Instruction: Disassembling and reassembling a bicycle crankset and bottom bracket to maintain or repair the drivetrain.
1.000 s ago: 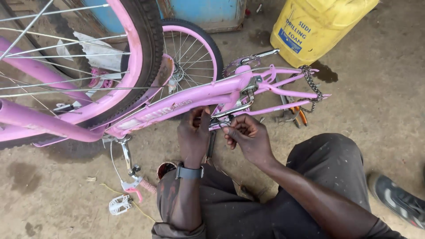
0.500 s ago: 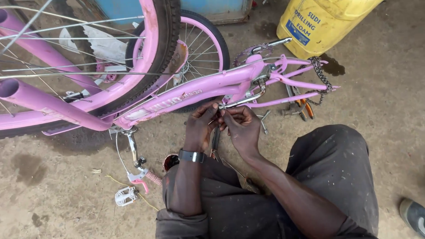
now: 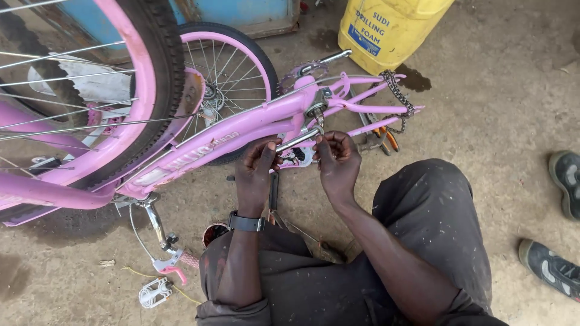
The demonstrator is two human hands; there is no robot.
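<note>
A pink bicycle frame lies across the dirt floor in front of me. My left hand, with a black watch on its wrist, grips the lower end of a metal crank arm under the frame. My right hand pinches a small part at the crank's upper end, just below the bottom bracket. A loose chain hangs off the rear stays. Both hands sit close together, fingers curled.
A large pink-rimmed wheel fills the upper left, with a smaller wheel behind it. A yellow jerrycan stands at the top. Pliers lie past the frame. A white pedal rests low left. Someone's shoes are at right.
The view has shifted a little, so the frame and the jerrycan sit differently. My hands stay at the crank; the left has moved lower along the crank arm.
</note>
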